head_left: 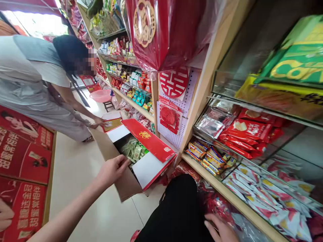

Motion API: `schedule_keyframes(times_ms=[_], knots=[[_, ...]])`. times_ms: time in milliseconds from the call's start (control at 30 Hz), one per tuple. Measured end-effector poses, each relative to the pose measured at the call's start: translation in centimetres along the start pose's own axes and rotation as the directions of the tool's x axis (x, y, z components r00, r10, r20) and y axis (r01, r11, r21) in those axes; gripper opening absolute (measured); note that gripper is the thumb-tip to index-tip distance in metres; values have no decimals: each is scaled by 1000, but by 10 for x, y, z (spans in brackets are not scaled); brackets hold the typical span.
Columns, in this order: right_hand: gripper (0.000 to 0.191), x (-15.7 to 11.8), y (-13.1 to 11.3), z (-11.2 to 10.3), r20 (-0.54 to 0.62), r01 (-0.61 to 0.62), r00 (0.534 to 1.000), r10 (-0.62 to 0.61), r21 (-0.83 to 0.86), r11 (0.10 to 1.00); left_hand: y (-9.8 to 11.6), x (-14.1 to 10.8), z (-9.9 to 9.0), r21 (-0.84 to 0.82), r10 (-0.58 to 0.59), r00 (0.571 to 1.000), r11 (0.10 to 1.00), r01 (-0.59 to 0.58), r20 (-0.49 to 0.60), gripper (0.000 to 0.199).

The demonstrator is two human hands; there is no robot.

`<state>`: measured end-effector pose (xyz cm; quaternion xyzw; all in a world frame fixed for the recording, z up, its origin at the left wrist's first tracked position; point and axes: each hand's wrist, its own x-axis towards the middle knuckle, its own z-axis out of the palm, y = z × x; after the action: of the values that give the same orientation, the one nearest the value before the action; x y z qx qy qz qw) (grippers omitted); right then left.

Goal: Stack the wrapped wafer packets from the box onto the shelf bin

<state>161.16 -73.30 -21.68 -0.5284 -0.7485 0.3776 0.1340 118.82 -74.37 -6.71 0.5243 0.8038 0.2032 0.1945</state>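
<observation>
Your left hand (113,170) reaches over the near left edge of the open box (148,139), fingers bent; whether it grips the flap cannot be told. Green packets (135,150) lie inside. Your right hand (221,229), fingers loosely parted and holding nothing visible, hangs beside your dark-clad knee (180,198). Open floor (75,174) runs along the box's left side; the shelf unit (194,117) hems its right corner. The red flap bears gold lettering too small to read; a green bag (297,64) shows "Ca".

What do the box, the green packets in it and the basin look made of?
Box: likely cardboard; plain brown flap, stiff folds, smooth red print elsewhere.
Packets: probably thin film, crinkled and shiny; plastic or foil-lined, unclear.
Basin: seemingly plastic; smooth, pink, slightly translucent.
</observation>
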Motion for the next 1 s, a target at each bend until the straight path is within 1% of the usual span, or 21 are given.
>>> schedule_keyframes(times_ms=[33,67,100,167,233,300,333,400,467,533,600,700,867,1000], knots=[[27,13,-20,0,20,64,998,-63,-42,997,-12,-5,2,-61,-103,995,993,103,4,27],[27,26,-40,2,47,137,990,-134,-77,988,-23,-8,7,-127,-202,979,971,203,18,34],[27,37,-60,6,79,209,976,-201,-106,972,-34,-10,15,-182,-287,957,940,288,35,47],[26,54,-95,17,129,344,937,-326,-162,925,-49,-8,34,-263,-421,903,864,429,88,68],[25,70,-122,31,154,451,891,-426,-218,865,-55,-1,57,-350,-518,833,757,552,196,76],[28,86,-143,45,174,540,842,-511,-271,797,-52,12,77,-423,-558,772,647,634,304,75],[33,96,-151,52,193,581,814,-548,-295,759,-49,19,86,-450,-569,751,603,658,336,71],[45,116,-166,66,255,643,765,-591,-340,686,-45,31,99,-481,-597,711,531,698,372,59],[55,136,-178,79,315,671,741,-592,-368,644,-44,39,107,-500,-618,680,476,723,395,49],[62,153,-187,90,346,671,742,-574,-383,635,-47,41,111,-520,-621,665,438,733,415,43],[66,166,-195,96,351,666,746,-566,-389,636,-51,40,111,-538,-611,663,414,734,433,41],[70,180,-204,95,355,669,743,-568,-398,627,-55,38,111,-562,-592,666,390,729,453,47],[67,193,-231,78,339,681,731,-593,-424,597,-55,36,106,-604,-546,685,360,711,481,68],[62,195,-258,56,308,699,707,-637,-439,564,-53,33,104,-610,-557,685,357,708,470,74]])
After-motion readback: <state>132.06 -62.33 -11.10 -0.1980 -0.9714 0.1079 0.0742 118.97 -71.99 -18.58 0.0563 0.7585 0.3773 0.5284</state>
